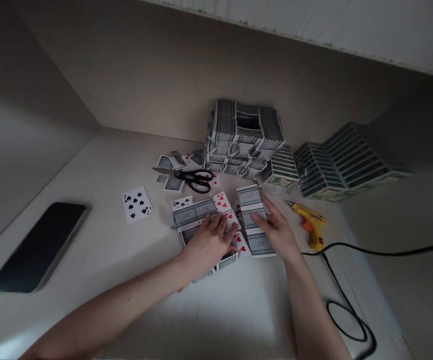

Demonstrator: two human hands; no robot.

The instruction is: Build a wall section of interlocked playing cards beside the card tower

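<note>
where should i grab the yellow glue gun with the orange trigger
Probably by its yellow handle, from the near right side. The yellow glue gun lies on its side, handle toward the person, the orange trigger on its left and the dark-tipped nozzle pointing away leftward. Mind the black cable beside the handle.

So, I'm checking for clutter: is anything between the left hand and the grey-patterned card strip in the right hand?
Yes: a white playing card with red hearts lies between the left hand and the card strip. The black-handled scissors lie farther back.
</note>
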